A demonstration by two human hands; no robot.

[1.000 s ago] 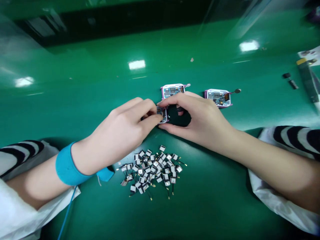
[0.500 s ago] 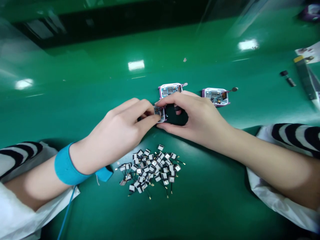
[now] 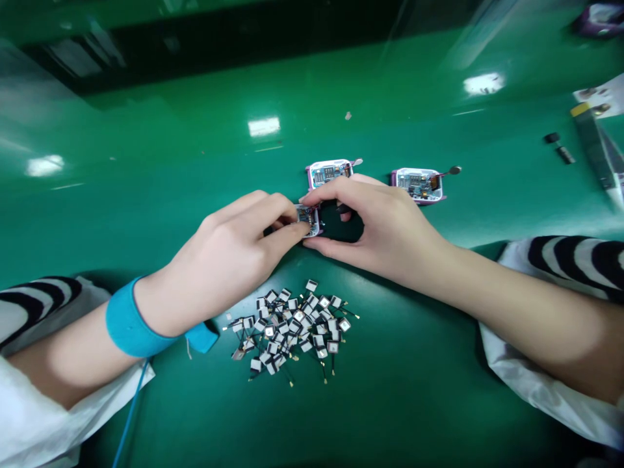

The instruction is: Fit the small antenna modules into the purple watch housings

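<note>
Between both hands sits a small smartwatch housing [image 3: 313, 222] with a white rim and an exposed circuit board, partly hidden by fingers. My left hand [image 3: 238, 237], with a blue band on its wrist, has thumb and forefinger closed at the housing's left side and over its board. My right hand [image 3: 385, 224] grips the housing's edges between forefinger and thumb, the other fingers curled beneath; something dark shows near them, too unclear to name. Just behind lies a second open watch housing [image 3: 330, 171], and to its right a third watch housing [image 3: 418, 184], each with a small round part on wires.
In front of my hands lies a pile of small square antenna modules [image 3: 292, 328] with black cables and gold connectors. A blue wrist strap [image 3: 141, 318] trails a cord. At the right are a small black cylindrical part [image 3: 565, 154], a yellow-tipped tool [image 3: 592, 140] and a purple object [image 3: 599, 21].
Both hands keep their hold on the watch housing with almost no movement. The whole view has shifted very slightly.
</note>
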